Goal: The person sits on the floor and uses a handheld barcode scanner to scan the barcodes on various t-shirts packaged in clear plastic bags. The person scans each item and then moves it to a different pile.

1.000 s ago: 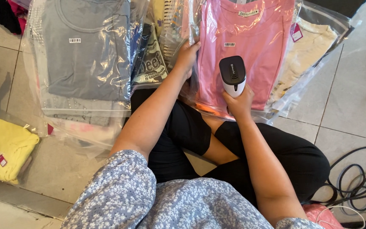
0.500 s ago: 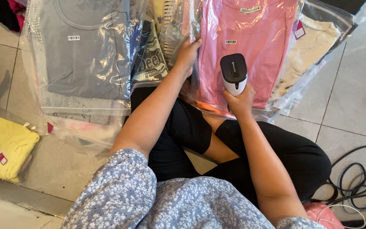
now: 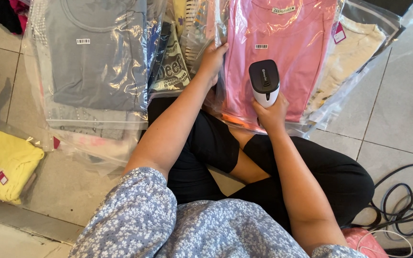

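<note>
My right hand (image 3: 272, 111) grips a black and white handheld barcode scanner (image 3: 264, 81), its head held over a pink shirt in a clear plastic bag (image 3: 283, 28). A small white barcode sticker (image 3: 261, 46) sits on the bag just above the scanner. My left hand (image 3: 212, 61) rests on the left edge of that pink shirt's bag, fingers curled around it. I sit cross-legged on the tiled floor in black trousers (image 3: 206, 143).
A grey bagged shirt (image 3: 96, 57) lies at upper left on a stack of bagged clothes. A cream bagged garment (image 3: 354, 52) lies right of the pink one. A yellow bagged garment (image 3: 5, 162) is at far left. Black cables (image 3: 407, 196) coil at right.
Both hands hold nearly the same places; the scanner has shifted slightly over the pink shirt's bag.
</note>
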